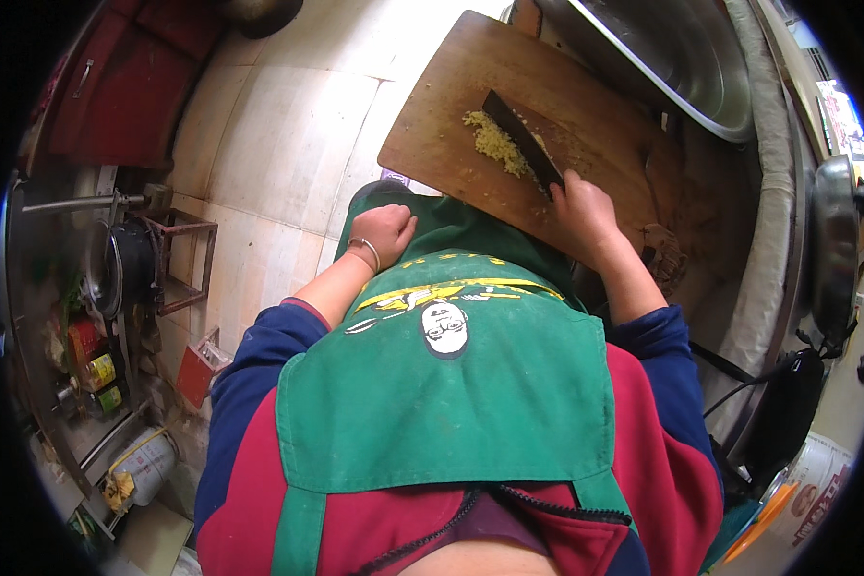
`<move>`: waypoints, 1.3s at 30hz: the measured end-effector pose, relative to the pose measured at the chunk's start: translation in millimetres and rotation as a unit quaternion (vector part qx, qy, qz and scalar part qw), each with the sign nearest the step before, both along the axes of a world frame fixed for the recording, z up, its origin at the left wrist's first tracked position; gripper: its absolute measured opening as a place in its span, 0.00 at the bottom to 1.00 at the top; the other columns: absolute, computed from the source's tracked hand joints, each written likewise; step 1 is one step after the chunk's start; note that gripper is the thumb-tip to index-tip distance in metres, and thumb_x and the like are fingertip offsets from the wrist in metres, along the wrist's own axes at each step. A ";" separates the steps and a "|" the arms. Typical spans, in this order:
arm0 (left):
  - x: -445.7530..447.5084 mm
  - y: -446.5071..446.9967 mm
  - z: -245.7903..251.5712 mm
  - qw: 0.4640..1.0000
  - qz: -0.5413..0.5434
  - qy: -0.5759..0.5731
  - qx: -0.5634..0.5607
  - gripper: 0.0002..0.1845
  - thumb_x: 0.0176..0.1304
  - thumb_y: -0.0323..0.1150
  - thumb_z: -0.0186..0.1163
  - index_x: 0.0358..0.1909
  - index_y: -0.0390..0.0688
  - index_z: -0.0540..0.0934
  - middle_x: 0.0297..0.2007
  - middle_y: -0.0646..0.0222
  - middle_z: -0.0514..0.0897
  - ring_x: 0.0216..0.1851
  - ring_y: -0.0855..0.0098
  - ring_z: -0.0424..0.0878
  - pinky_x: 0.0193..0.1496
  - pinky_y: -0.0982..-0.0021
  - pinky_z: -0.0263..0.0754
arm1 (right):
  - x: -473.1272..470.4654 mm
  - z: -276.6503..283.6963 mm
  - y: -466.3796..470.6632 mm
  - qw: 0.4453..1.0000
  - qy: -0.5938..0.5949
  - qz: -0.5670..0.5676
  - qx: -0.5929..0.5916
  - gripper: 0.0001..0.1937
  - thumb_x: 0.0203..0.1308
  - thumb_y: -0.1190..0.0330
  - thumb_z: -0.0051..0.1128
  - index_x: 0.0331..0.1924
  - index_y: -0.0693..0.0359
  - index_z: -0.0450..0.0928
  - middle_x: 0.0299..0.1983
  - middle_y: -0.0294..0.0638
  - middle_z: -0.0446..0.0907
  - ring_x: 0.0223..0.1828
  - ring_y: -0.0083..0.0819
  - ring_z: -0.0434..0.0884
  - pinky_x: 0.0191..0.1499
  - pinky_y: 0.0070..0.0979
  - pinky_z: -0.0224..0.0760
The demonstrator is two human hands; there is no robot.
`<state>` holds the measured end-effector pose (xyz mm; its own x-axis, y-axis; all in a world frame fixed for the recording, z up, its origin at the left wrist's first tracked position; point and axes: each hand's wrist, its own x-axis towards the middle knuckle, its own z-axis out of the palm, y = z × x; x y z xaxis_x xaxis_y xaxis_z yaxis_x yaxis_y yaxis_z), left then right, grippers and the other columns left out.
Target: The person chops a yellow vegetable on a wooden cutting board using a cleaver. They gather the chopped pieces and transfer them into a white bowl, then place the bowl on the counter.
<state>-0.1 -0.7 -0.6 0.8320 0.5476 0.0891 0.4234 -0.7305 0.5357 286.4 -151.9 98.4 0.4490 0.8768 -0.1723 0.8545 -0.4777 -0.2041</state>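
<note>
My right hand point(585, 210) grips the handle of a dark-bladed kitchen knife point(522, 137). Its blade lies across a wooden cutting board point(446, 93), along the right side of a pile of finely chopped pale-yellow food point(495, 145), possibly garlic. Small bits are scattered on the wood around the blade. My left hand point(387, 229), with a bracelet at the wrist, is curled into a loose fist against the green apron point(439, 417), away from the board. Nothing shows in its fingers, and its palm is hidden.
Beyond the board's right side is a large metal basin point(698, 65). Pans point(835, 245) stand along the far right. To the left are a red cabinet point(126, 93), a rusty metal frame point(183, 252) and a small red stool point(200, 367) on the tiled floor point(281, 144).
</note>
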 end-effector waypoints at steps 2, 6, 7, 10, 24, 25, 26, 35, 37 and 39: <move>-1.0 -0.2 0.0 1.000 0.002 -0.013 0.004 0.13 0.60 0.38 0.55 0.21 0.43 0.72 0.23 0.60 0.76 0.28 0.54 0.76 0.28 0.58 0.70 | -2.4 1.9 -0.9 0.999 0.007 -0.019 0.036 0.13 0.62 0.59 0.50 0.35 0.62 0.70 0.28 0.56 0.79 0.33 0.56 0.79 0.35 0.49 0.71; -3.8 -1.8 -0.4 1.000 0.008 -0.019 0.002 0.13 0.60 0.38 0.55 0.21 0.43 0.72 0.23 0.60 0.76 0.28 0.55 0.76 0.28 0.58 0.70 | -7.0 1.8 -4.0 0.997 -0.002 -0.074 0.031 0.13 0.62 0.59 0.49 0.34 0.63 0.69 0.29 0.56 0.80 0.34 0.56 0.79 0.36 0.48 0.70; -4.0 -1.8 -0.6 1.000 0.008 -0.015 -0.002 0.13 0.60 0.38 0.55 0.21 0.43 0.72 0.23 0.60 0.76 0.28 0.55 0.76 0.28 0.58 0.70 | -9.6 0.0 -5.6 0.997 0.010 -0.076 0.011 0.13 0.62 0.60 0.48 0.33 0.63 0.69 0.29 0.55 0.80 0.34 0.55 0.79 0.36 0.48 0.71; -3.4 -0.5 -0.9 1.000 0.005 -0.012 -0.002 0.13 0.60 0.38 0.55 0.21 0.43 0.72 0.23 0.60 0.76 0.28 0.55 0.76 0.28 0.58 0.70 | -7.6 -4.3 -8.8 0.998 0.007 -0.055 0.025 0.13 0.62 0.59 0.49 0.33 0.63 0.70 0.28 0.56 0.80 0.32 0.57 0.78 0.35 0.49 0.70; -4.1 -1.2 -1.6 1.000 0.011 -0.019 0.003 0.13 0.60 0.39 0.55 0.21 0.43 0.72 0.23 0.60 0.77 0.28 0.55 0.76 0.29 0.58 0.70 | -3.4 -12.8 -29.9 0.992 0.000 -0.112 0.054 0.15 0.62 0.58 0.50 0.33 0.64 0.70 0.29 0.57 0.79 0.33 0.57 0.78 0.35 0.49 0.70; -4.3 -1.2 -1.7 1.000 0.011 -0.015 0.006 0.13 0.60 0.39 0.55 0.21 0.43 0.72 0.24 0.60 0.77 0.28 0.54 0.76 0.29 0.58 0.70 | -2.2 -12.8 -31.7 0.993 0.008 -0.112 0.035 0.15 0.62 0.58 0.50 0.33 0.64 0.70 0.29 0.57 0.79 0.34 0.57 0.78 0.35 0.49 0.70; -3.9 -1.7 -1.9 1.000 0.009 -0.010 0.001 0.13 0.60 0.39 0.55 0.22 0.44 0.73 0.24 0.61 0.77 0.28 0.54 0.76 0.29 0.57 0.70 | -2.9 -14.5 -32.4 0.996 -0.006 -0.087 -0.014 0.15 0.62 0.58 0.50 0.33 0.63 0.70 0.29 0.57 0.79 0.34 0.57 0.78 0.35 0.50 0.70; -5.3 -2.0 -2.9 1.000 0.012 -0.016 0.001 0.13 0.60 0.39 0.55 0.21 0.44 0.72 0.23 0.60 0.76 0.28 0.54 0.76 0.28 0.57 0.69 | 1.1 -19.2 -48.8 0.991 -0.015 -0.131 0.030 0.15 0.61 0.58 0.50 0.33 0.65 0.70 0.29 0.58 0.79 0.35 0.58 0.78 0.36 0.49 0.69; -4.0 -0.5 -2.9 1.000 0.010 -0.020 0.000 0.13 0.60 0.39 0.55 0.21 0.43 0.72 0.23 0.60 0.76 0.28 0.54 0.76 0.28 0.58 0.69 | 3.5 -20.0 -52.2 0.990 -0.007 -0.133 0.037 0.15 0.61 0.58 0.50 0.33 0.65 0.69 0.29 0.59 0.79 0.35 0.58 0.78 0.36 0.50 0.69; -5.0 -1.5 -2.8 1.000 0.015 -0.020 -0.006 0.13 0.60 0.39 0.55 0.21 0.43 0.72 0.23 0.60 0.76 0.28 0.55 0.76 0.28 0.58 0.69 | 6.0 -19.8 -57.6 0.985 0.039 -0.142 0.094 0.15 0.61 0.58 0.50 0.33 0.65 0.69 0.29 0.59 0.78 0.34 0.58 0.78 0.36 0.50 0.69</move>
<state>-5.2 -2.2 -3.4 0.8116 0.5728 0.1149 0.4223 -0.7112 0.5620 292.4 -209.5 78.6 0.6724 0.7376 -0.0618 0.6703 -0.6422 -0.3718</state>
